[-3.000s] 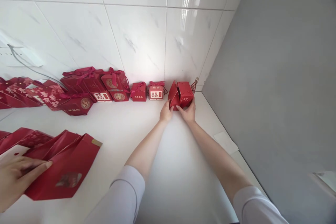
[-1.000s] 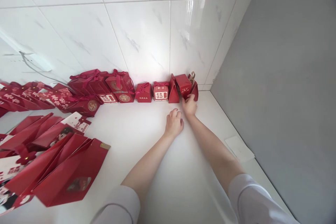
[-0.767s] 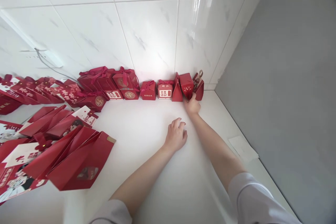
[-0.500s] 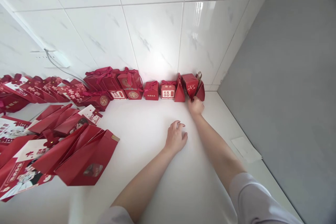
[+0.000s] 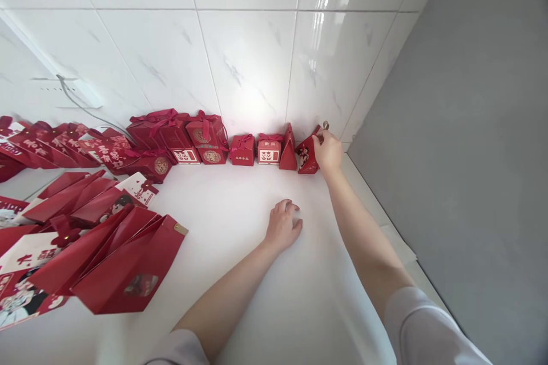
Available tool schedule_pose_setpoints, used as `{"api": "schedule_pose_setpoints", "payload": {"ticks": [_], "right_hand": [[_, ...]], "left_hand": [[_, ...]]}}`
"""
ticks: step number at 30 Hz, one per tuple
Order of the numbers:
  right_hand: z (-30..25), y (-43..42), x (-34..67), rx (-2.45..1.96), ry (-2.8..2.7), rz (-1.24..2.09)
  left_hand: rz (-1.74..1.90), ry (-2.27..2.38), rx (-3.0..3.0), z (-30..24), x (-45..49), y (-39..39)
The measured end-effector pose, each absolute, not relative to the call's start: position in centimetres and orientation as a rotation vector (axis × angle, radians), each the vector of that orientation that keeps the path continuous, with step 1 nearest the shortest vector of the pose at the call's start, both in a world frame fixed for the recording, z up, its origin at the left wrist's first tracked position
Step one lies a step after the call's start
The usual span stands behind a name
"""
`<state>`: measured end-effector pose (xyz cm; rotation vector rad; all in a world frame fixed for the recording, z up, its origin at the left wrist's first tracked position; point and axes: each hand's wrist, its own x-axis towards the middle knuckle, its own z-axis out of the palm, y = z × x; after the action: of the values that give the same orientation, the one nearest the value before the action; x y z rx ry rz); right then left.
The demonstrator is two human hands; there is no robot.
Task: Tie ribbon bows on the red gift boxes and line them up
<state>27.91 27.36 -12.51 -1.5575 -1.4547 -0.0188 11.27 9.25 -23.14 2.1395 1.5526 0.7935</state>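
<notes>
My right hand (image 5: 329, 153) is at the right end of the row by the wall, its fingers closed around the edge of a small red gift box (image 5: 306, 158) with a printed figure on its side. A tan ribbon loop (image 5: 326, 125) shows just above the fingers. What lies behind that hand is hidden. Left of it stand a narrow triangular red box (image 5: 288, 151), a red box with a white label (image 5: 269, 151) and a plain red box with a bow (image 5: 242, 151). My left hand (image 5: 282, 226) rests on the white tabletop (image 5: 240, 205), fingers loosely curled and apart, holding nothing.
Red boxes with ribbons (image 5: 207, 134) are stacked along the tiled wall (image 5: 248, 57). Larger red gift bags (image 5: 124, 262) crowd the left side. A grey panel (image 5: 462, 125) borders the right. A cable (image 5: 79, 105) runs from a wall socket strip (image 5: 88, 93).
My right hand has moved up from the front base of the end boxes to their right side. The gift box there has turned, now showing its printed figure. My left hand stays put.
</notes>
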Motion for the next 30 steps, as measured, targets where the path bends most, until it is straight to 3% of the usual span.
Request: {"api": "schedule_pose_setpoints", "payload": {"ticks": [5,15,20,26,30], "right_hand": [[-13.3,27.3,27.0,-1.341,-1.444,-0.135],[-24.2,23.5,25.1,-1.499,-1.632,-0.030],[-23.7,23.4,23.5,-1.447,-1.815,0.007],[-20.8,24.0,18.0,-1.083,-2.219,0.023],[-18.4,27.4,14.6,-1.167,-2.199,0.018]], "left_hand": [[0.779,1.554,2.154,-23.0,11.2,9.1],[0.766,1.538,2.187,-23.1,11.6,9.4],[0.759,1.533,2.200,-23.0,11.6,9.3],[0.759,1.548,2.208,-22.8,11.6,9.2],[0.758,1.513,2.204,-22.8,11.4,9.1]]}}
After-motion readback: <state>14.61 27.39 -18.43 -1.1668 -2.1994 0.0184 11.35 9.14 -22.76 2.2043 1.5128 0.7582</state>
